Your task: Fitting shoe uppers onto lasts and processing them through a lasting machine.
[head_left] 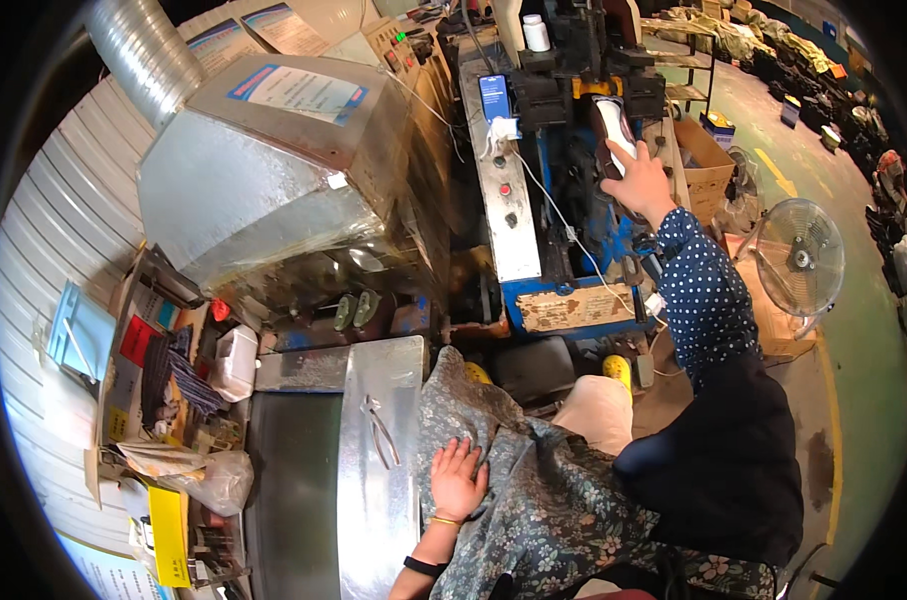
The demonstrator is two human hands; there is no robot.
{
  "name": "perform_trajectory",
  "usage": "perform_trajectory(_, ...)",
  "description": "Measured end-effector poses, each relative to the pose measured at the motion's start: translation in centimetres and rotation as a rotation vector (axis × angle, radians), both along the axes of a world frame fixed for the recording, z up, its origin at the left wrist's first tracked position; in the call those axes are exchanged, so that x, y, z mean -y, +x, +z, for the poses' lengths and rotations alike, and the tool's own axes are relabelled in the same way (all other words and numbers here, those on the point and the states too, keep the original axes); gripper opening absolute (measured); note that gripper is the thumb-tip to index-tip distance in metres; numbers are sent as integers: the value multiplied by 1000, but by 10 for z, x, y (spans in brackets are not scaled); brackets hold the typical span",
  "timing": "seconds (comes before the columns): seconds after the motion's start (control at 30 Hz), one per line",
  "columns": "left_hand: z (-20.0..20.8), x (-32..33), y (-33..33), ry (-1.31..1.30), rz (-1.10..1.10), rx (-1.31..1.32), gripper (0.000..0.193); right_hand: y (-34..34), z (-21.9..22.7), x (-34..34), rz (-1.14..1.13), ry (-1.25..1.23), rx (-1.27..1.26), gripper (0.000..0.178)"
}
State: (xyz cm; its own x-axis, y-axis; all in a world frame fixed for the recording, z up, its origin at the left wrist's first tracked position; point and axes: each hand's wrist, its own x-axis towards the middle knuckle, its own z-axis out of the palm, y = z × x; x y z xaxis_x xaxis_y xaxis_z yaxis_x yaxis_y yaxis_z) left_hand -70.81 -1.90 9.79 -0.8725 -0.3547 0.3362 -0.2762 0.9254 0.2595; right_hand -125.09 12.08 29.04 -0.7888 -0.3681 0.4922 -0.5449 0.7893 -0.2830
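Note:
My right hand [639, 182] reaches forward to a dark shoe [614, 122] with a white face, seated at the blue-and-black machine [599, 215]. Thumb and fingers are set about the shoe's near end; the palm side is hidden. My left hand [459, 482] lies flat on the floral apron [554, 490] over my lap, fingers a little apart and holding nothing. Just left of it, a pair of metal pliers [380, 432] rests on a shiny metal sheet [364, 510]. Two dark shoe-shaped pieces [362, 312] stand at the mouth of the hooded metal machine.
The grey metal hood [274, 170] fills the upper left. A white cable [564, 215] hangs across the machine beside a button panel [509, 220]. At the right stand a round fan [800, 257] and a cardboard box [706, 165]. A cluttered shelf [174, 380] lines the left wall.

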Motion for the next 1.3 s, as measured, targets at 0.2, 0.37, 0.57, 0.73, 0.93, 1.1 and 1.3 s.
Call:
perform_trajectory(0.2, -2, 1, -1, -22, 8, -2, 28, -18, 16, 9, -27, -41, 65, 75)
perform_trajectory(0.37, -5, 0, 6, -8, 33, 28, 27, -50, 26, 28, -9, -75, 94, 73)
perform_trajectory(0.57, -6, 2, -6, -14, 38, 60, 27, -79, 33, 34, -35, -54, 126, 75)
perform_trajectory(0.73, -7, 3, 5, -24, 41, 83, 26, -71, 50, 37, -1, -28, 142, 75)
perform_trajectory(0.93, -15, 8, 5, -25, 25, 40, 27, -74, 59, 38, -6, 0, 139, 76)
perform_trajectory(1.1, -18, 9, 7, -18, 34, 37, 27, -75, 59, 39, -18, 17, 139, 76)
perform_trajectory(1.3, -18, 9, 8, -50, 37, 15, 25, -74, 58, 40, -18, 20, 123, 75)
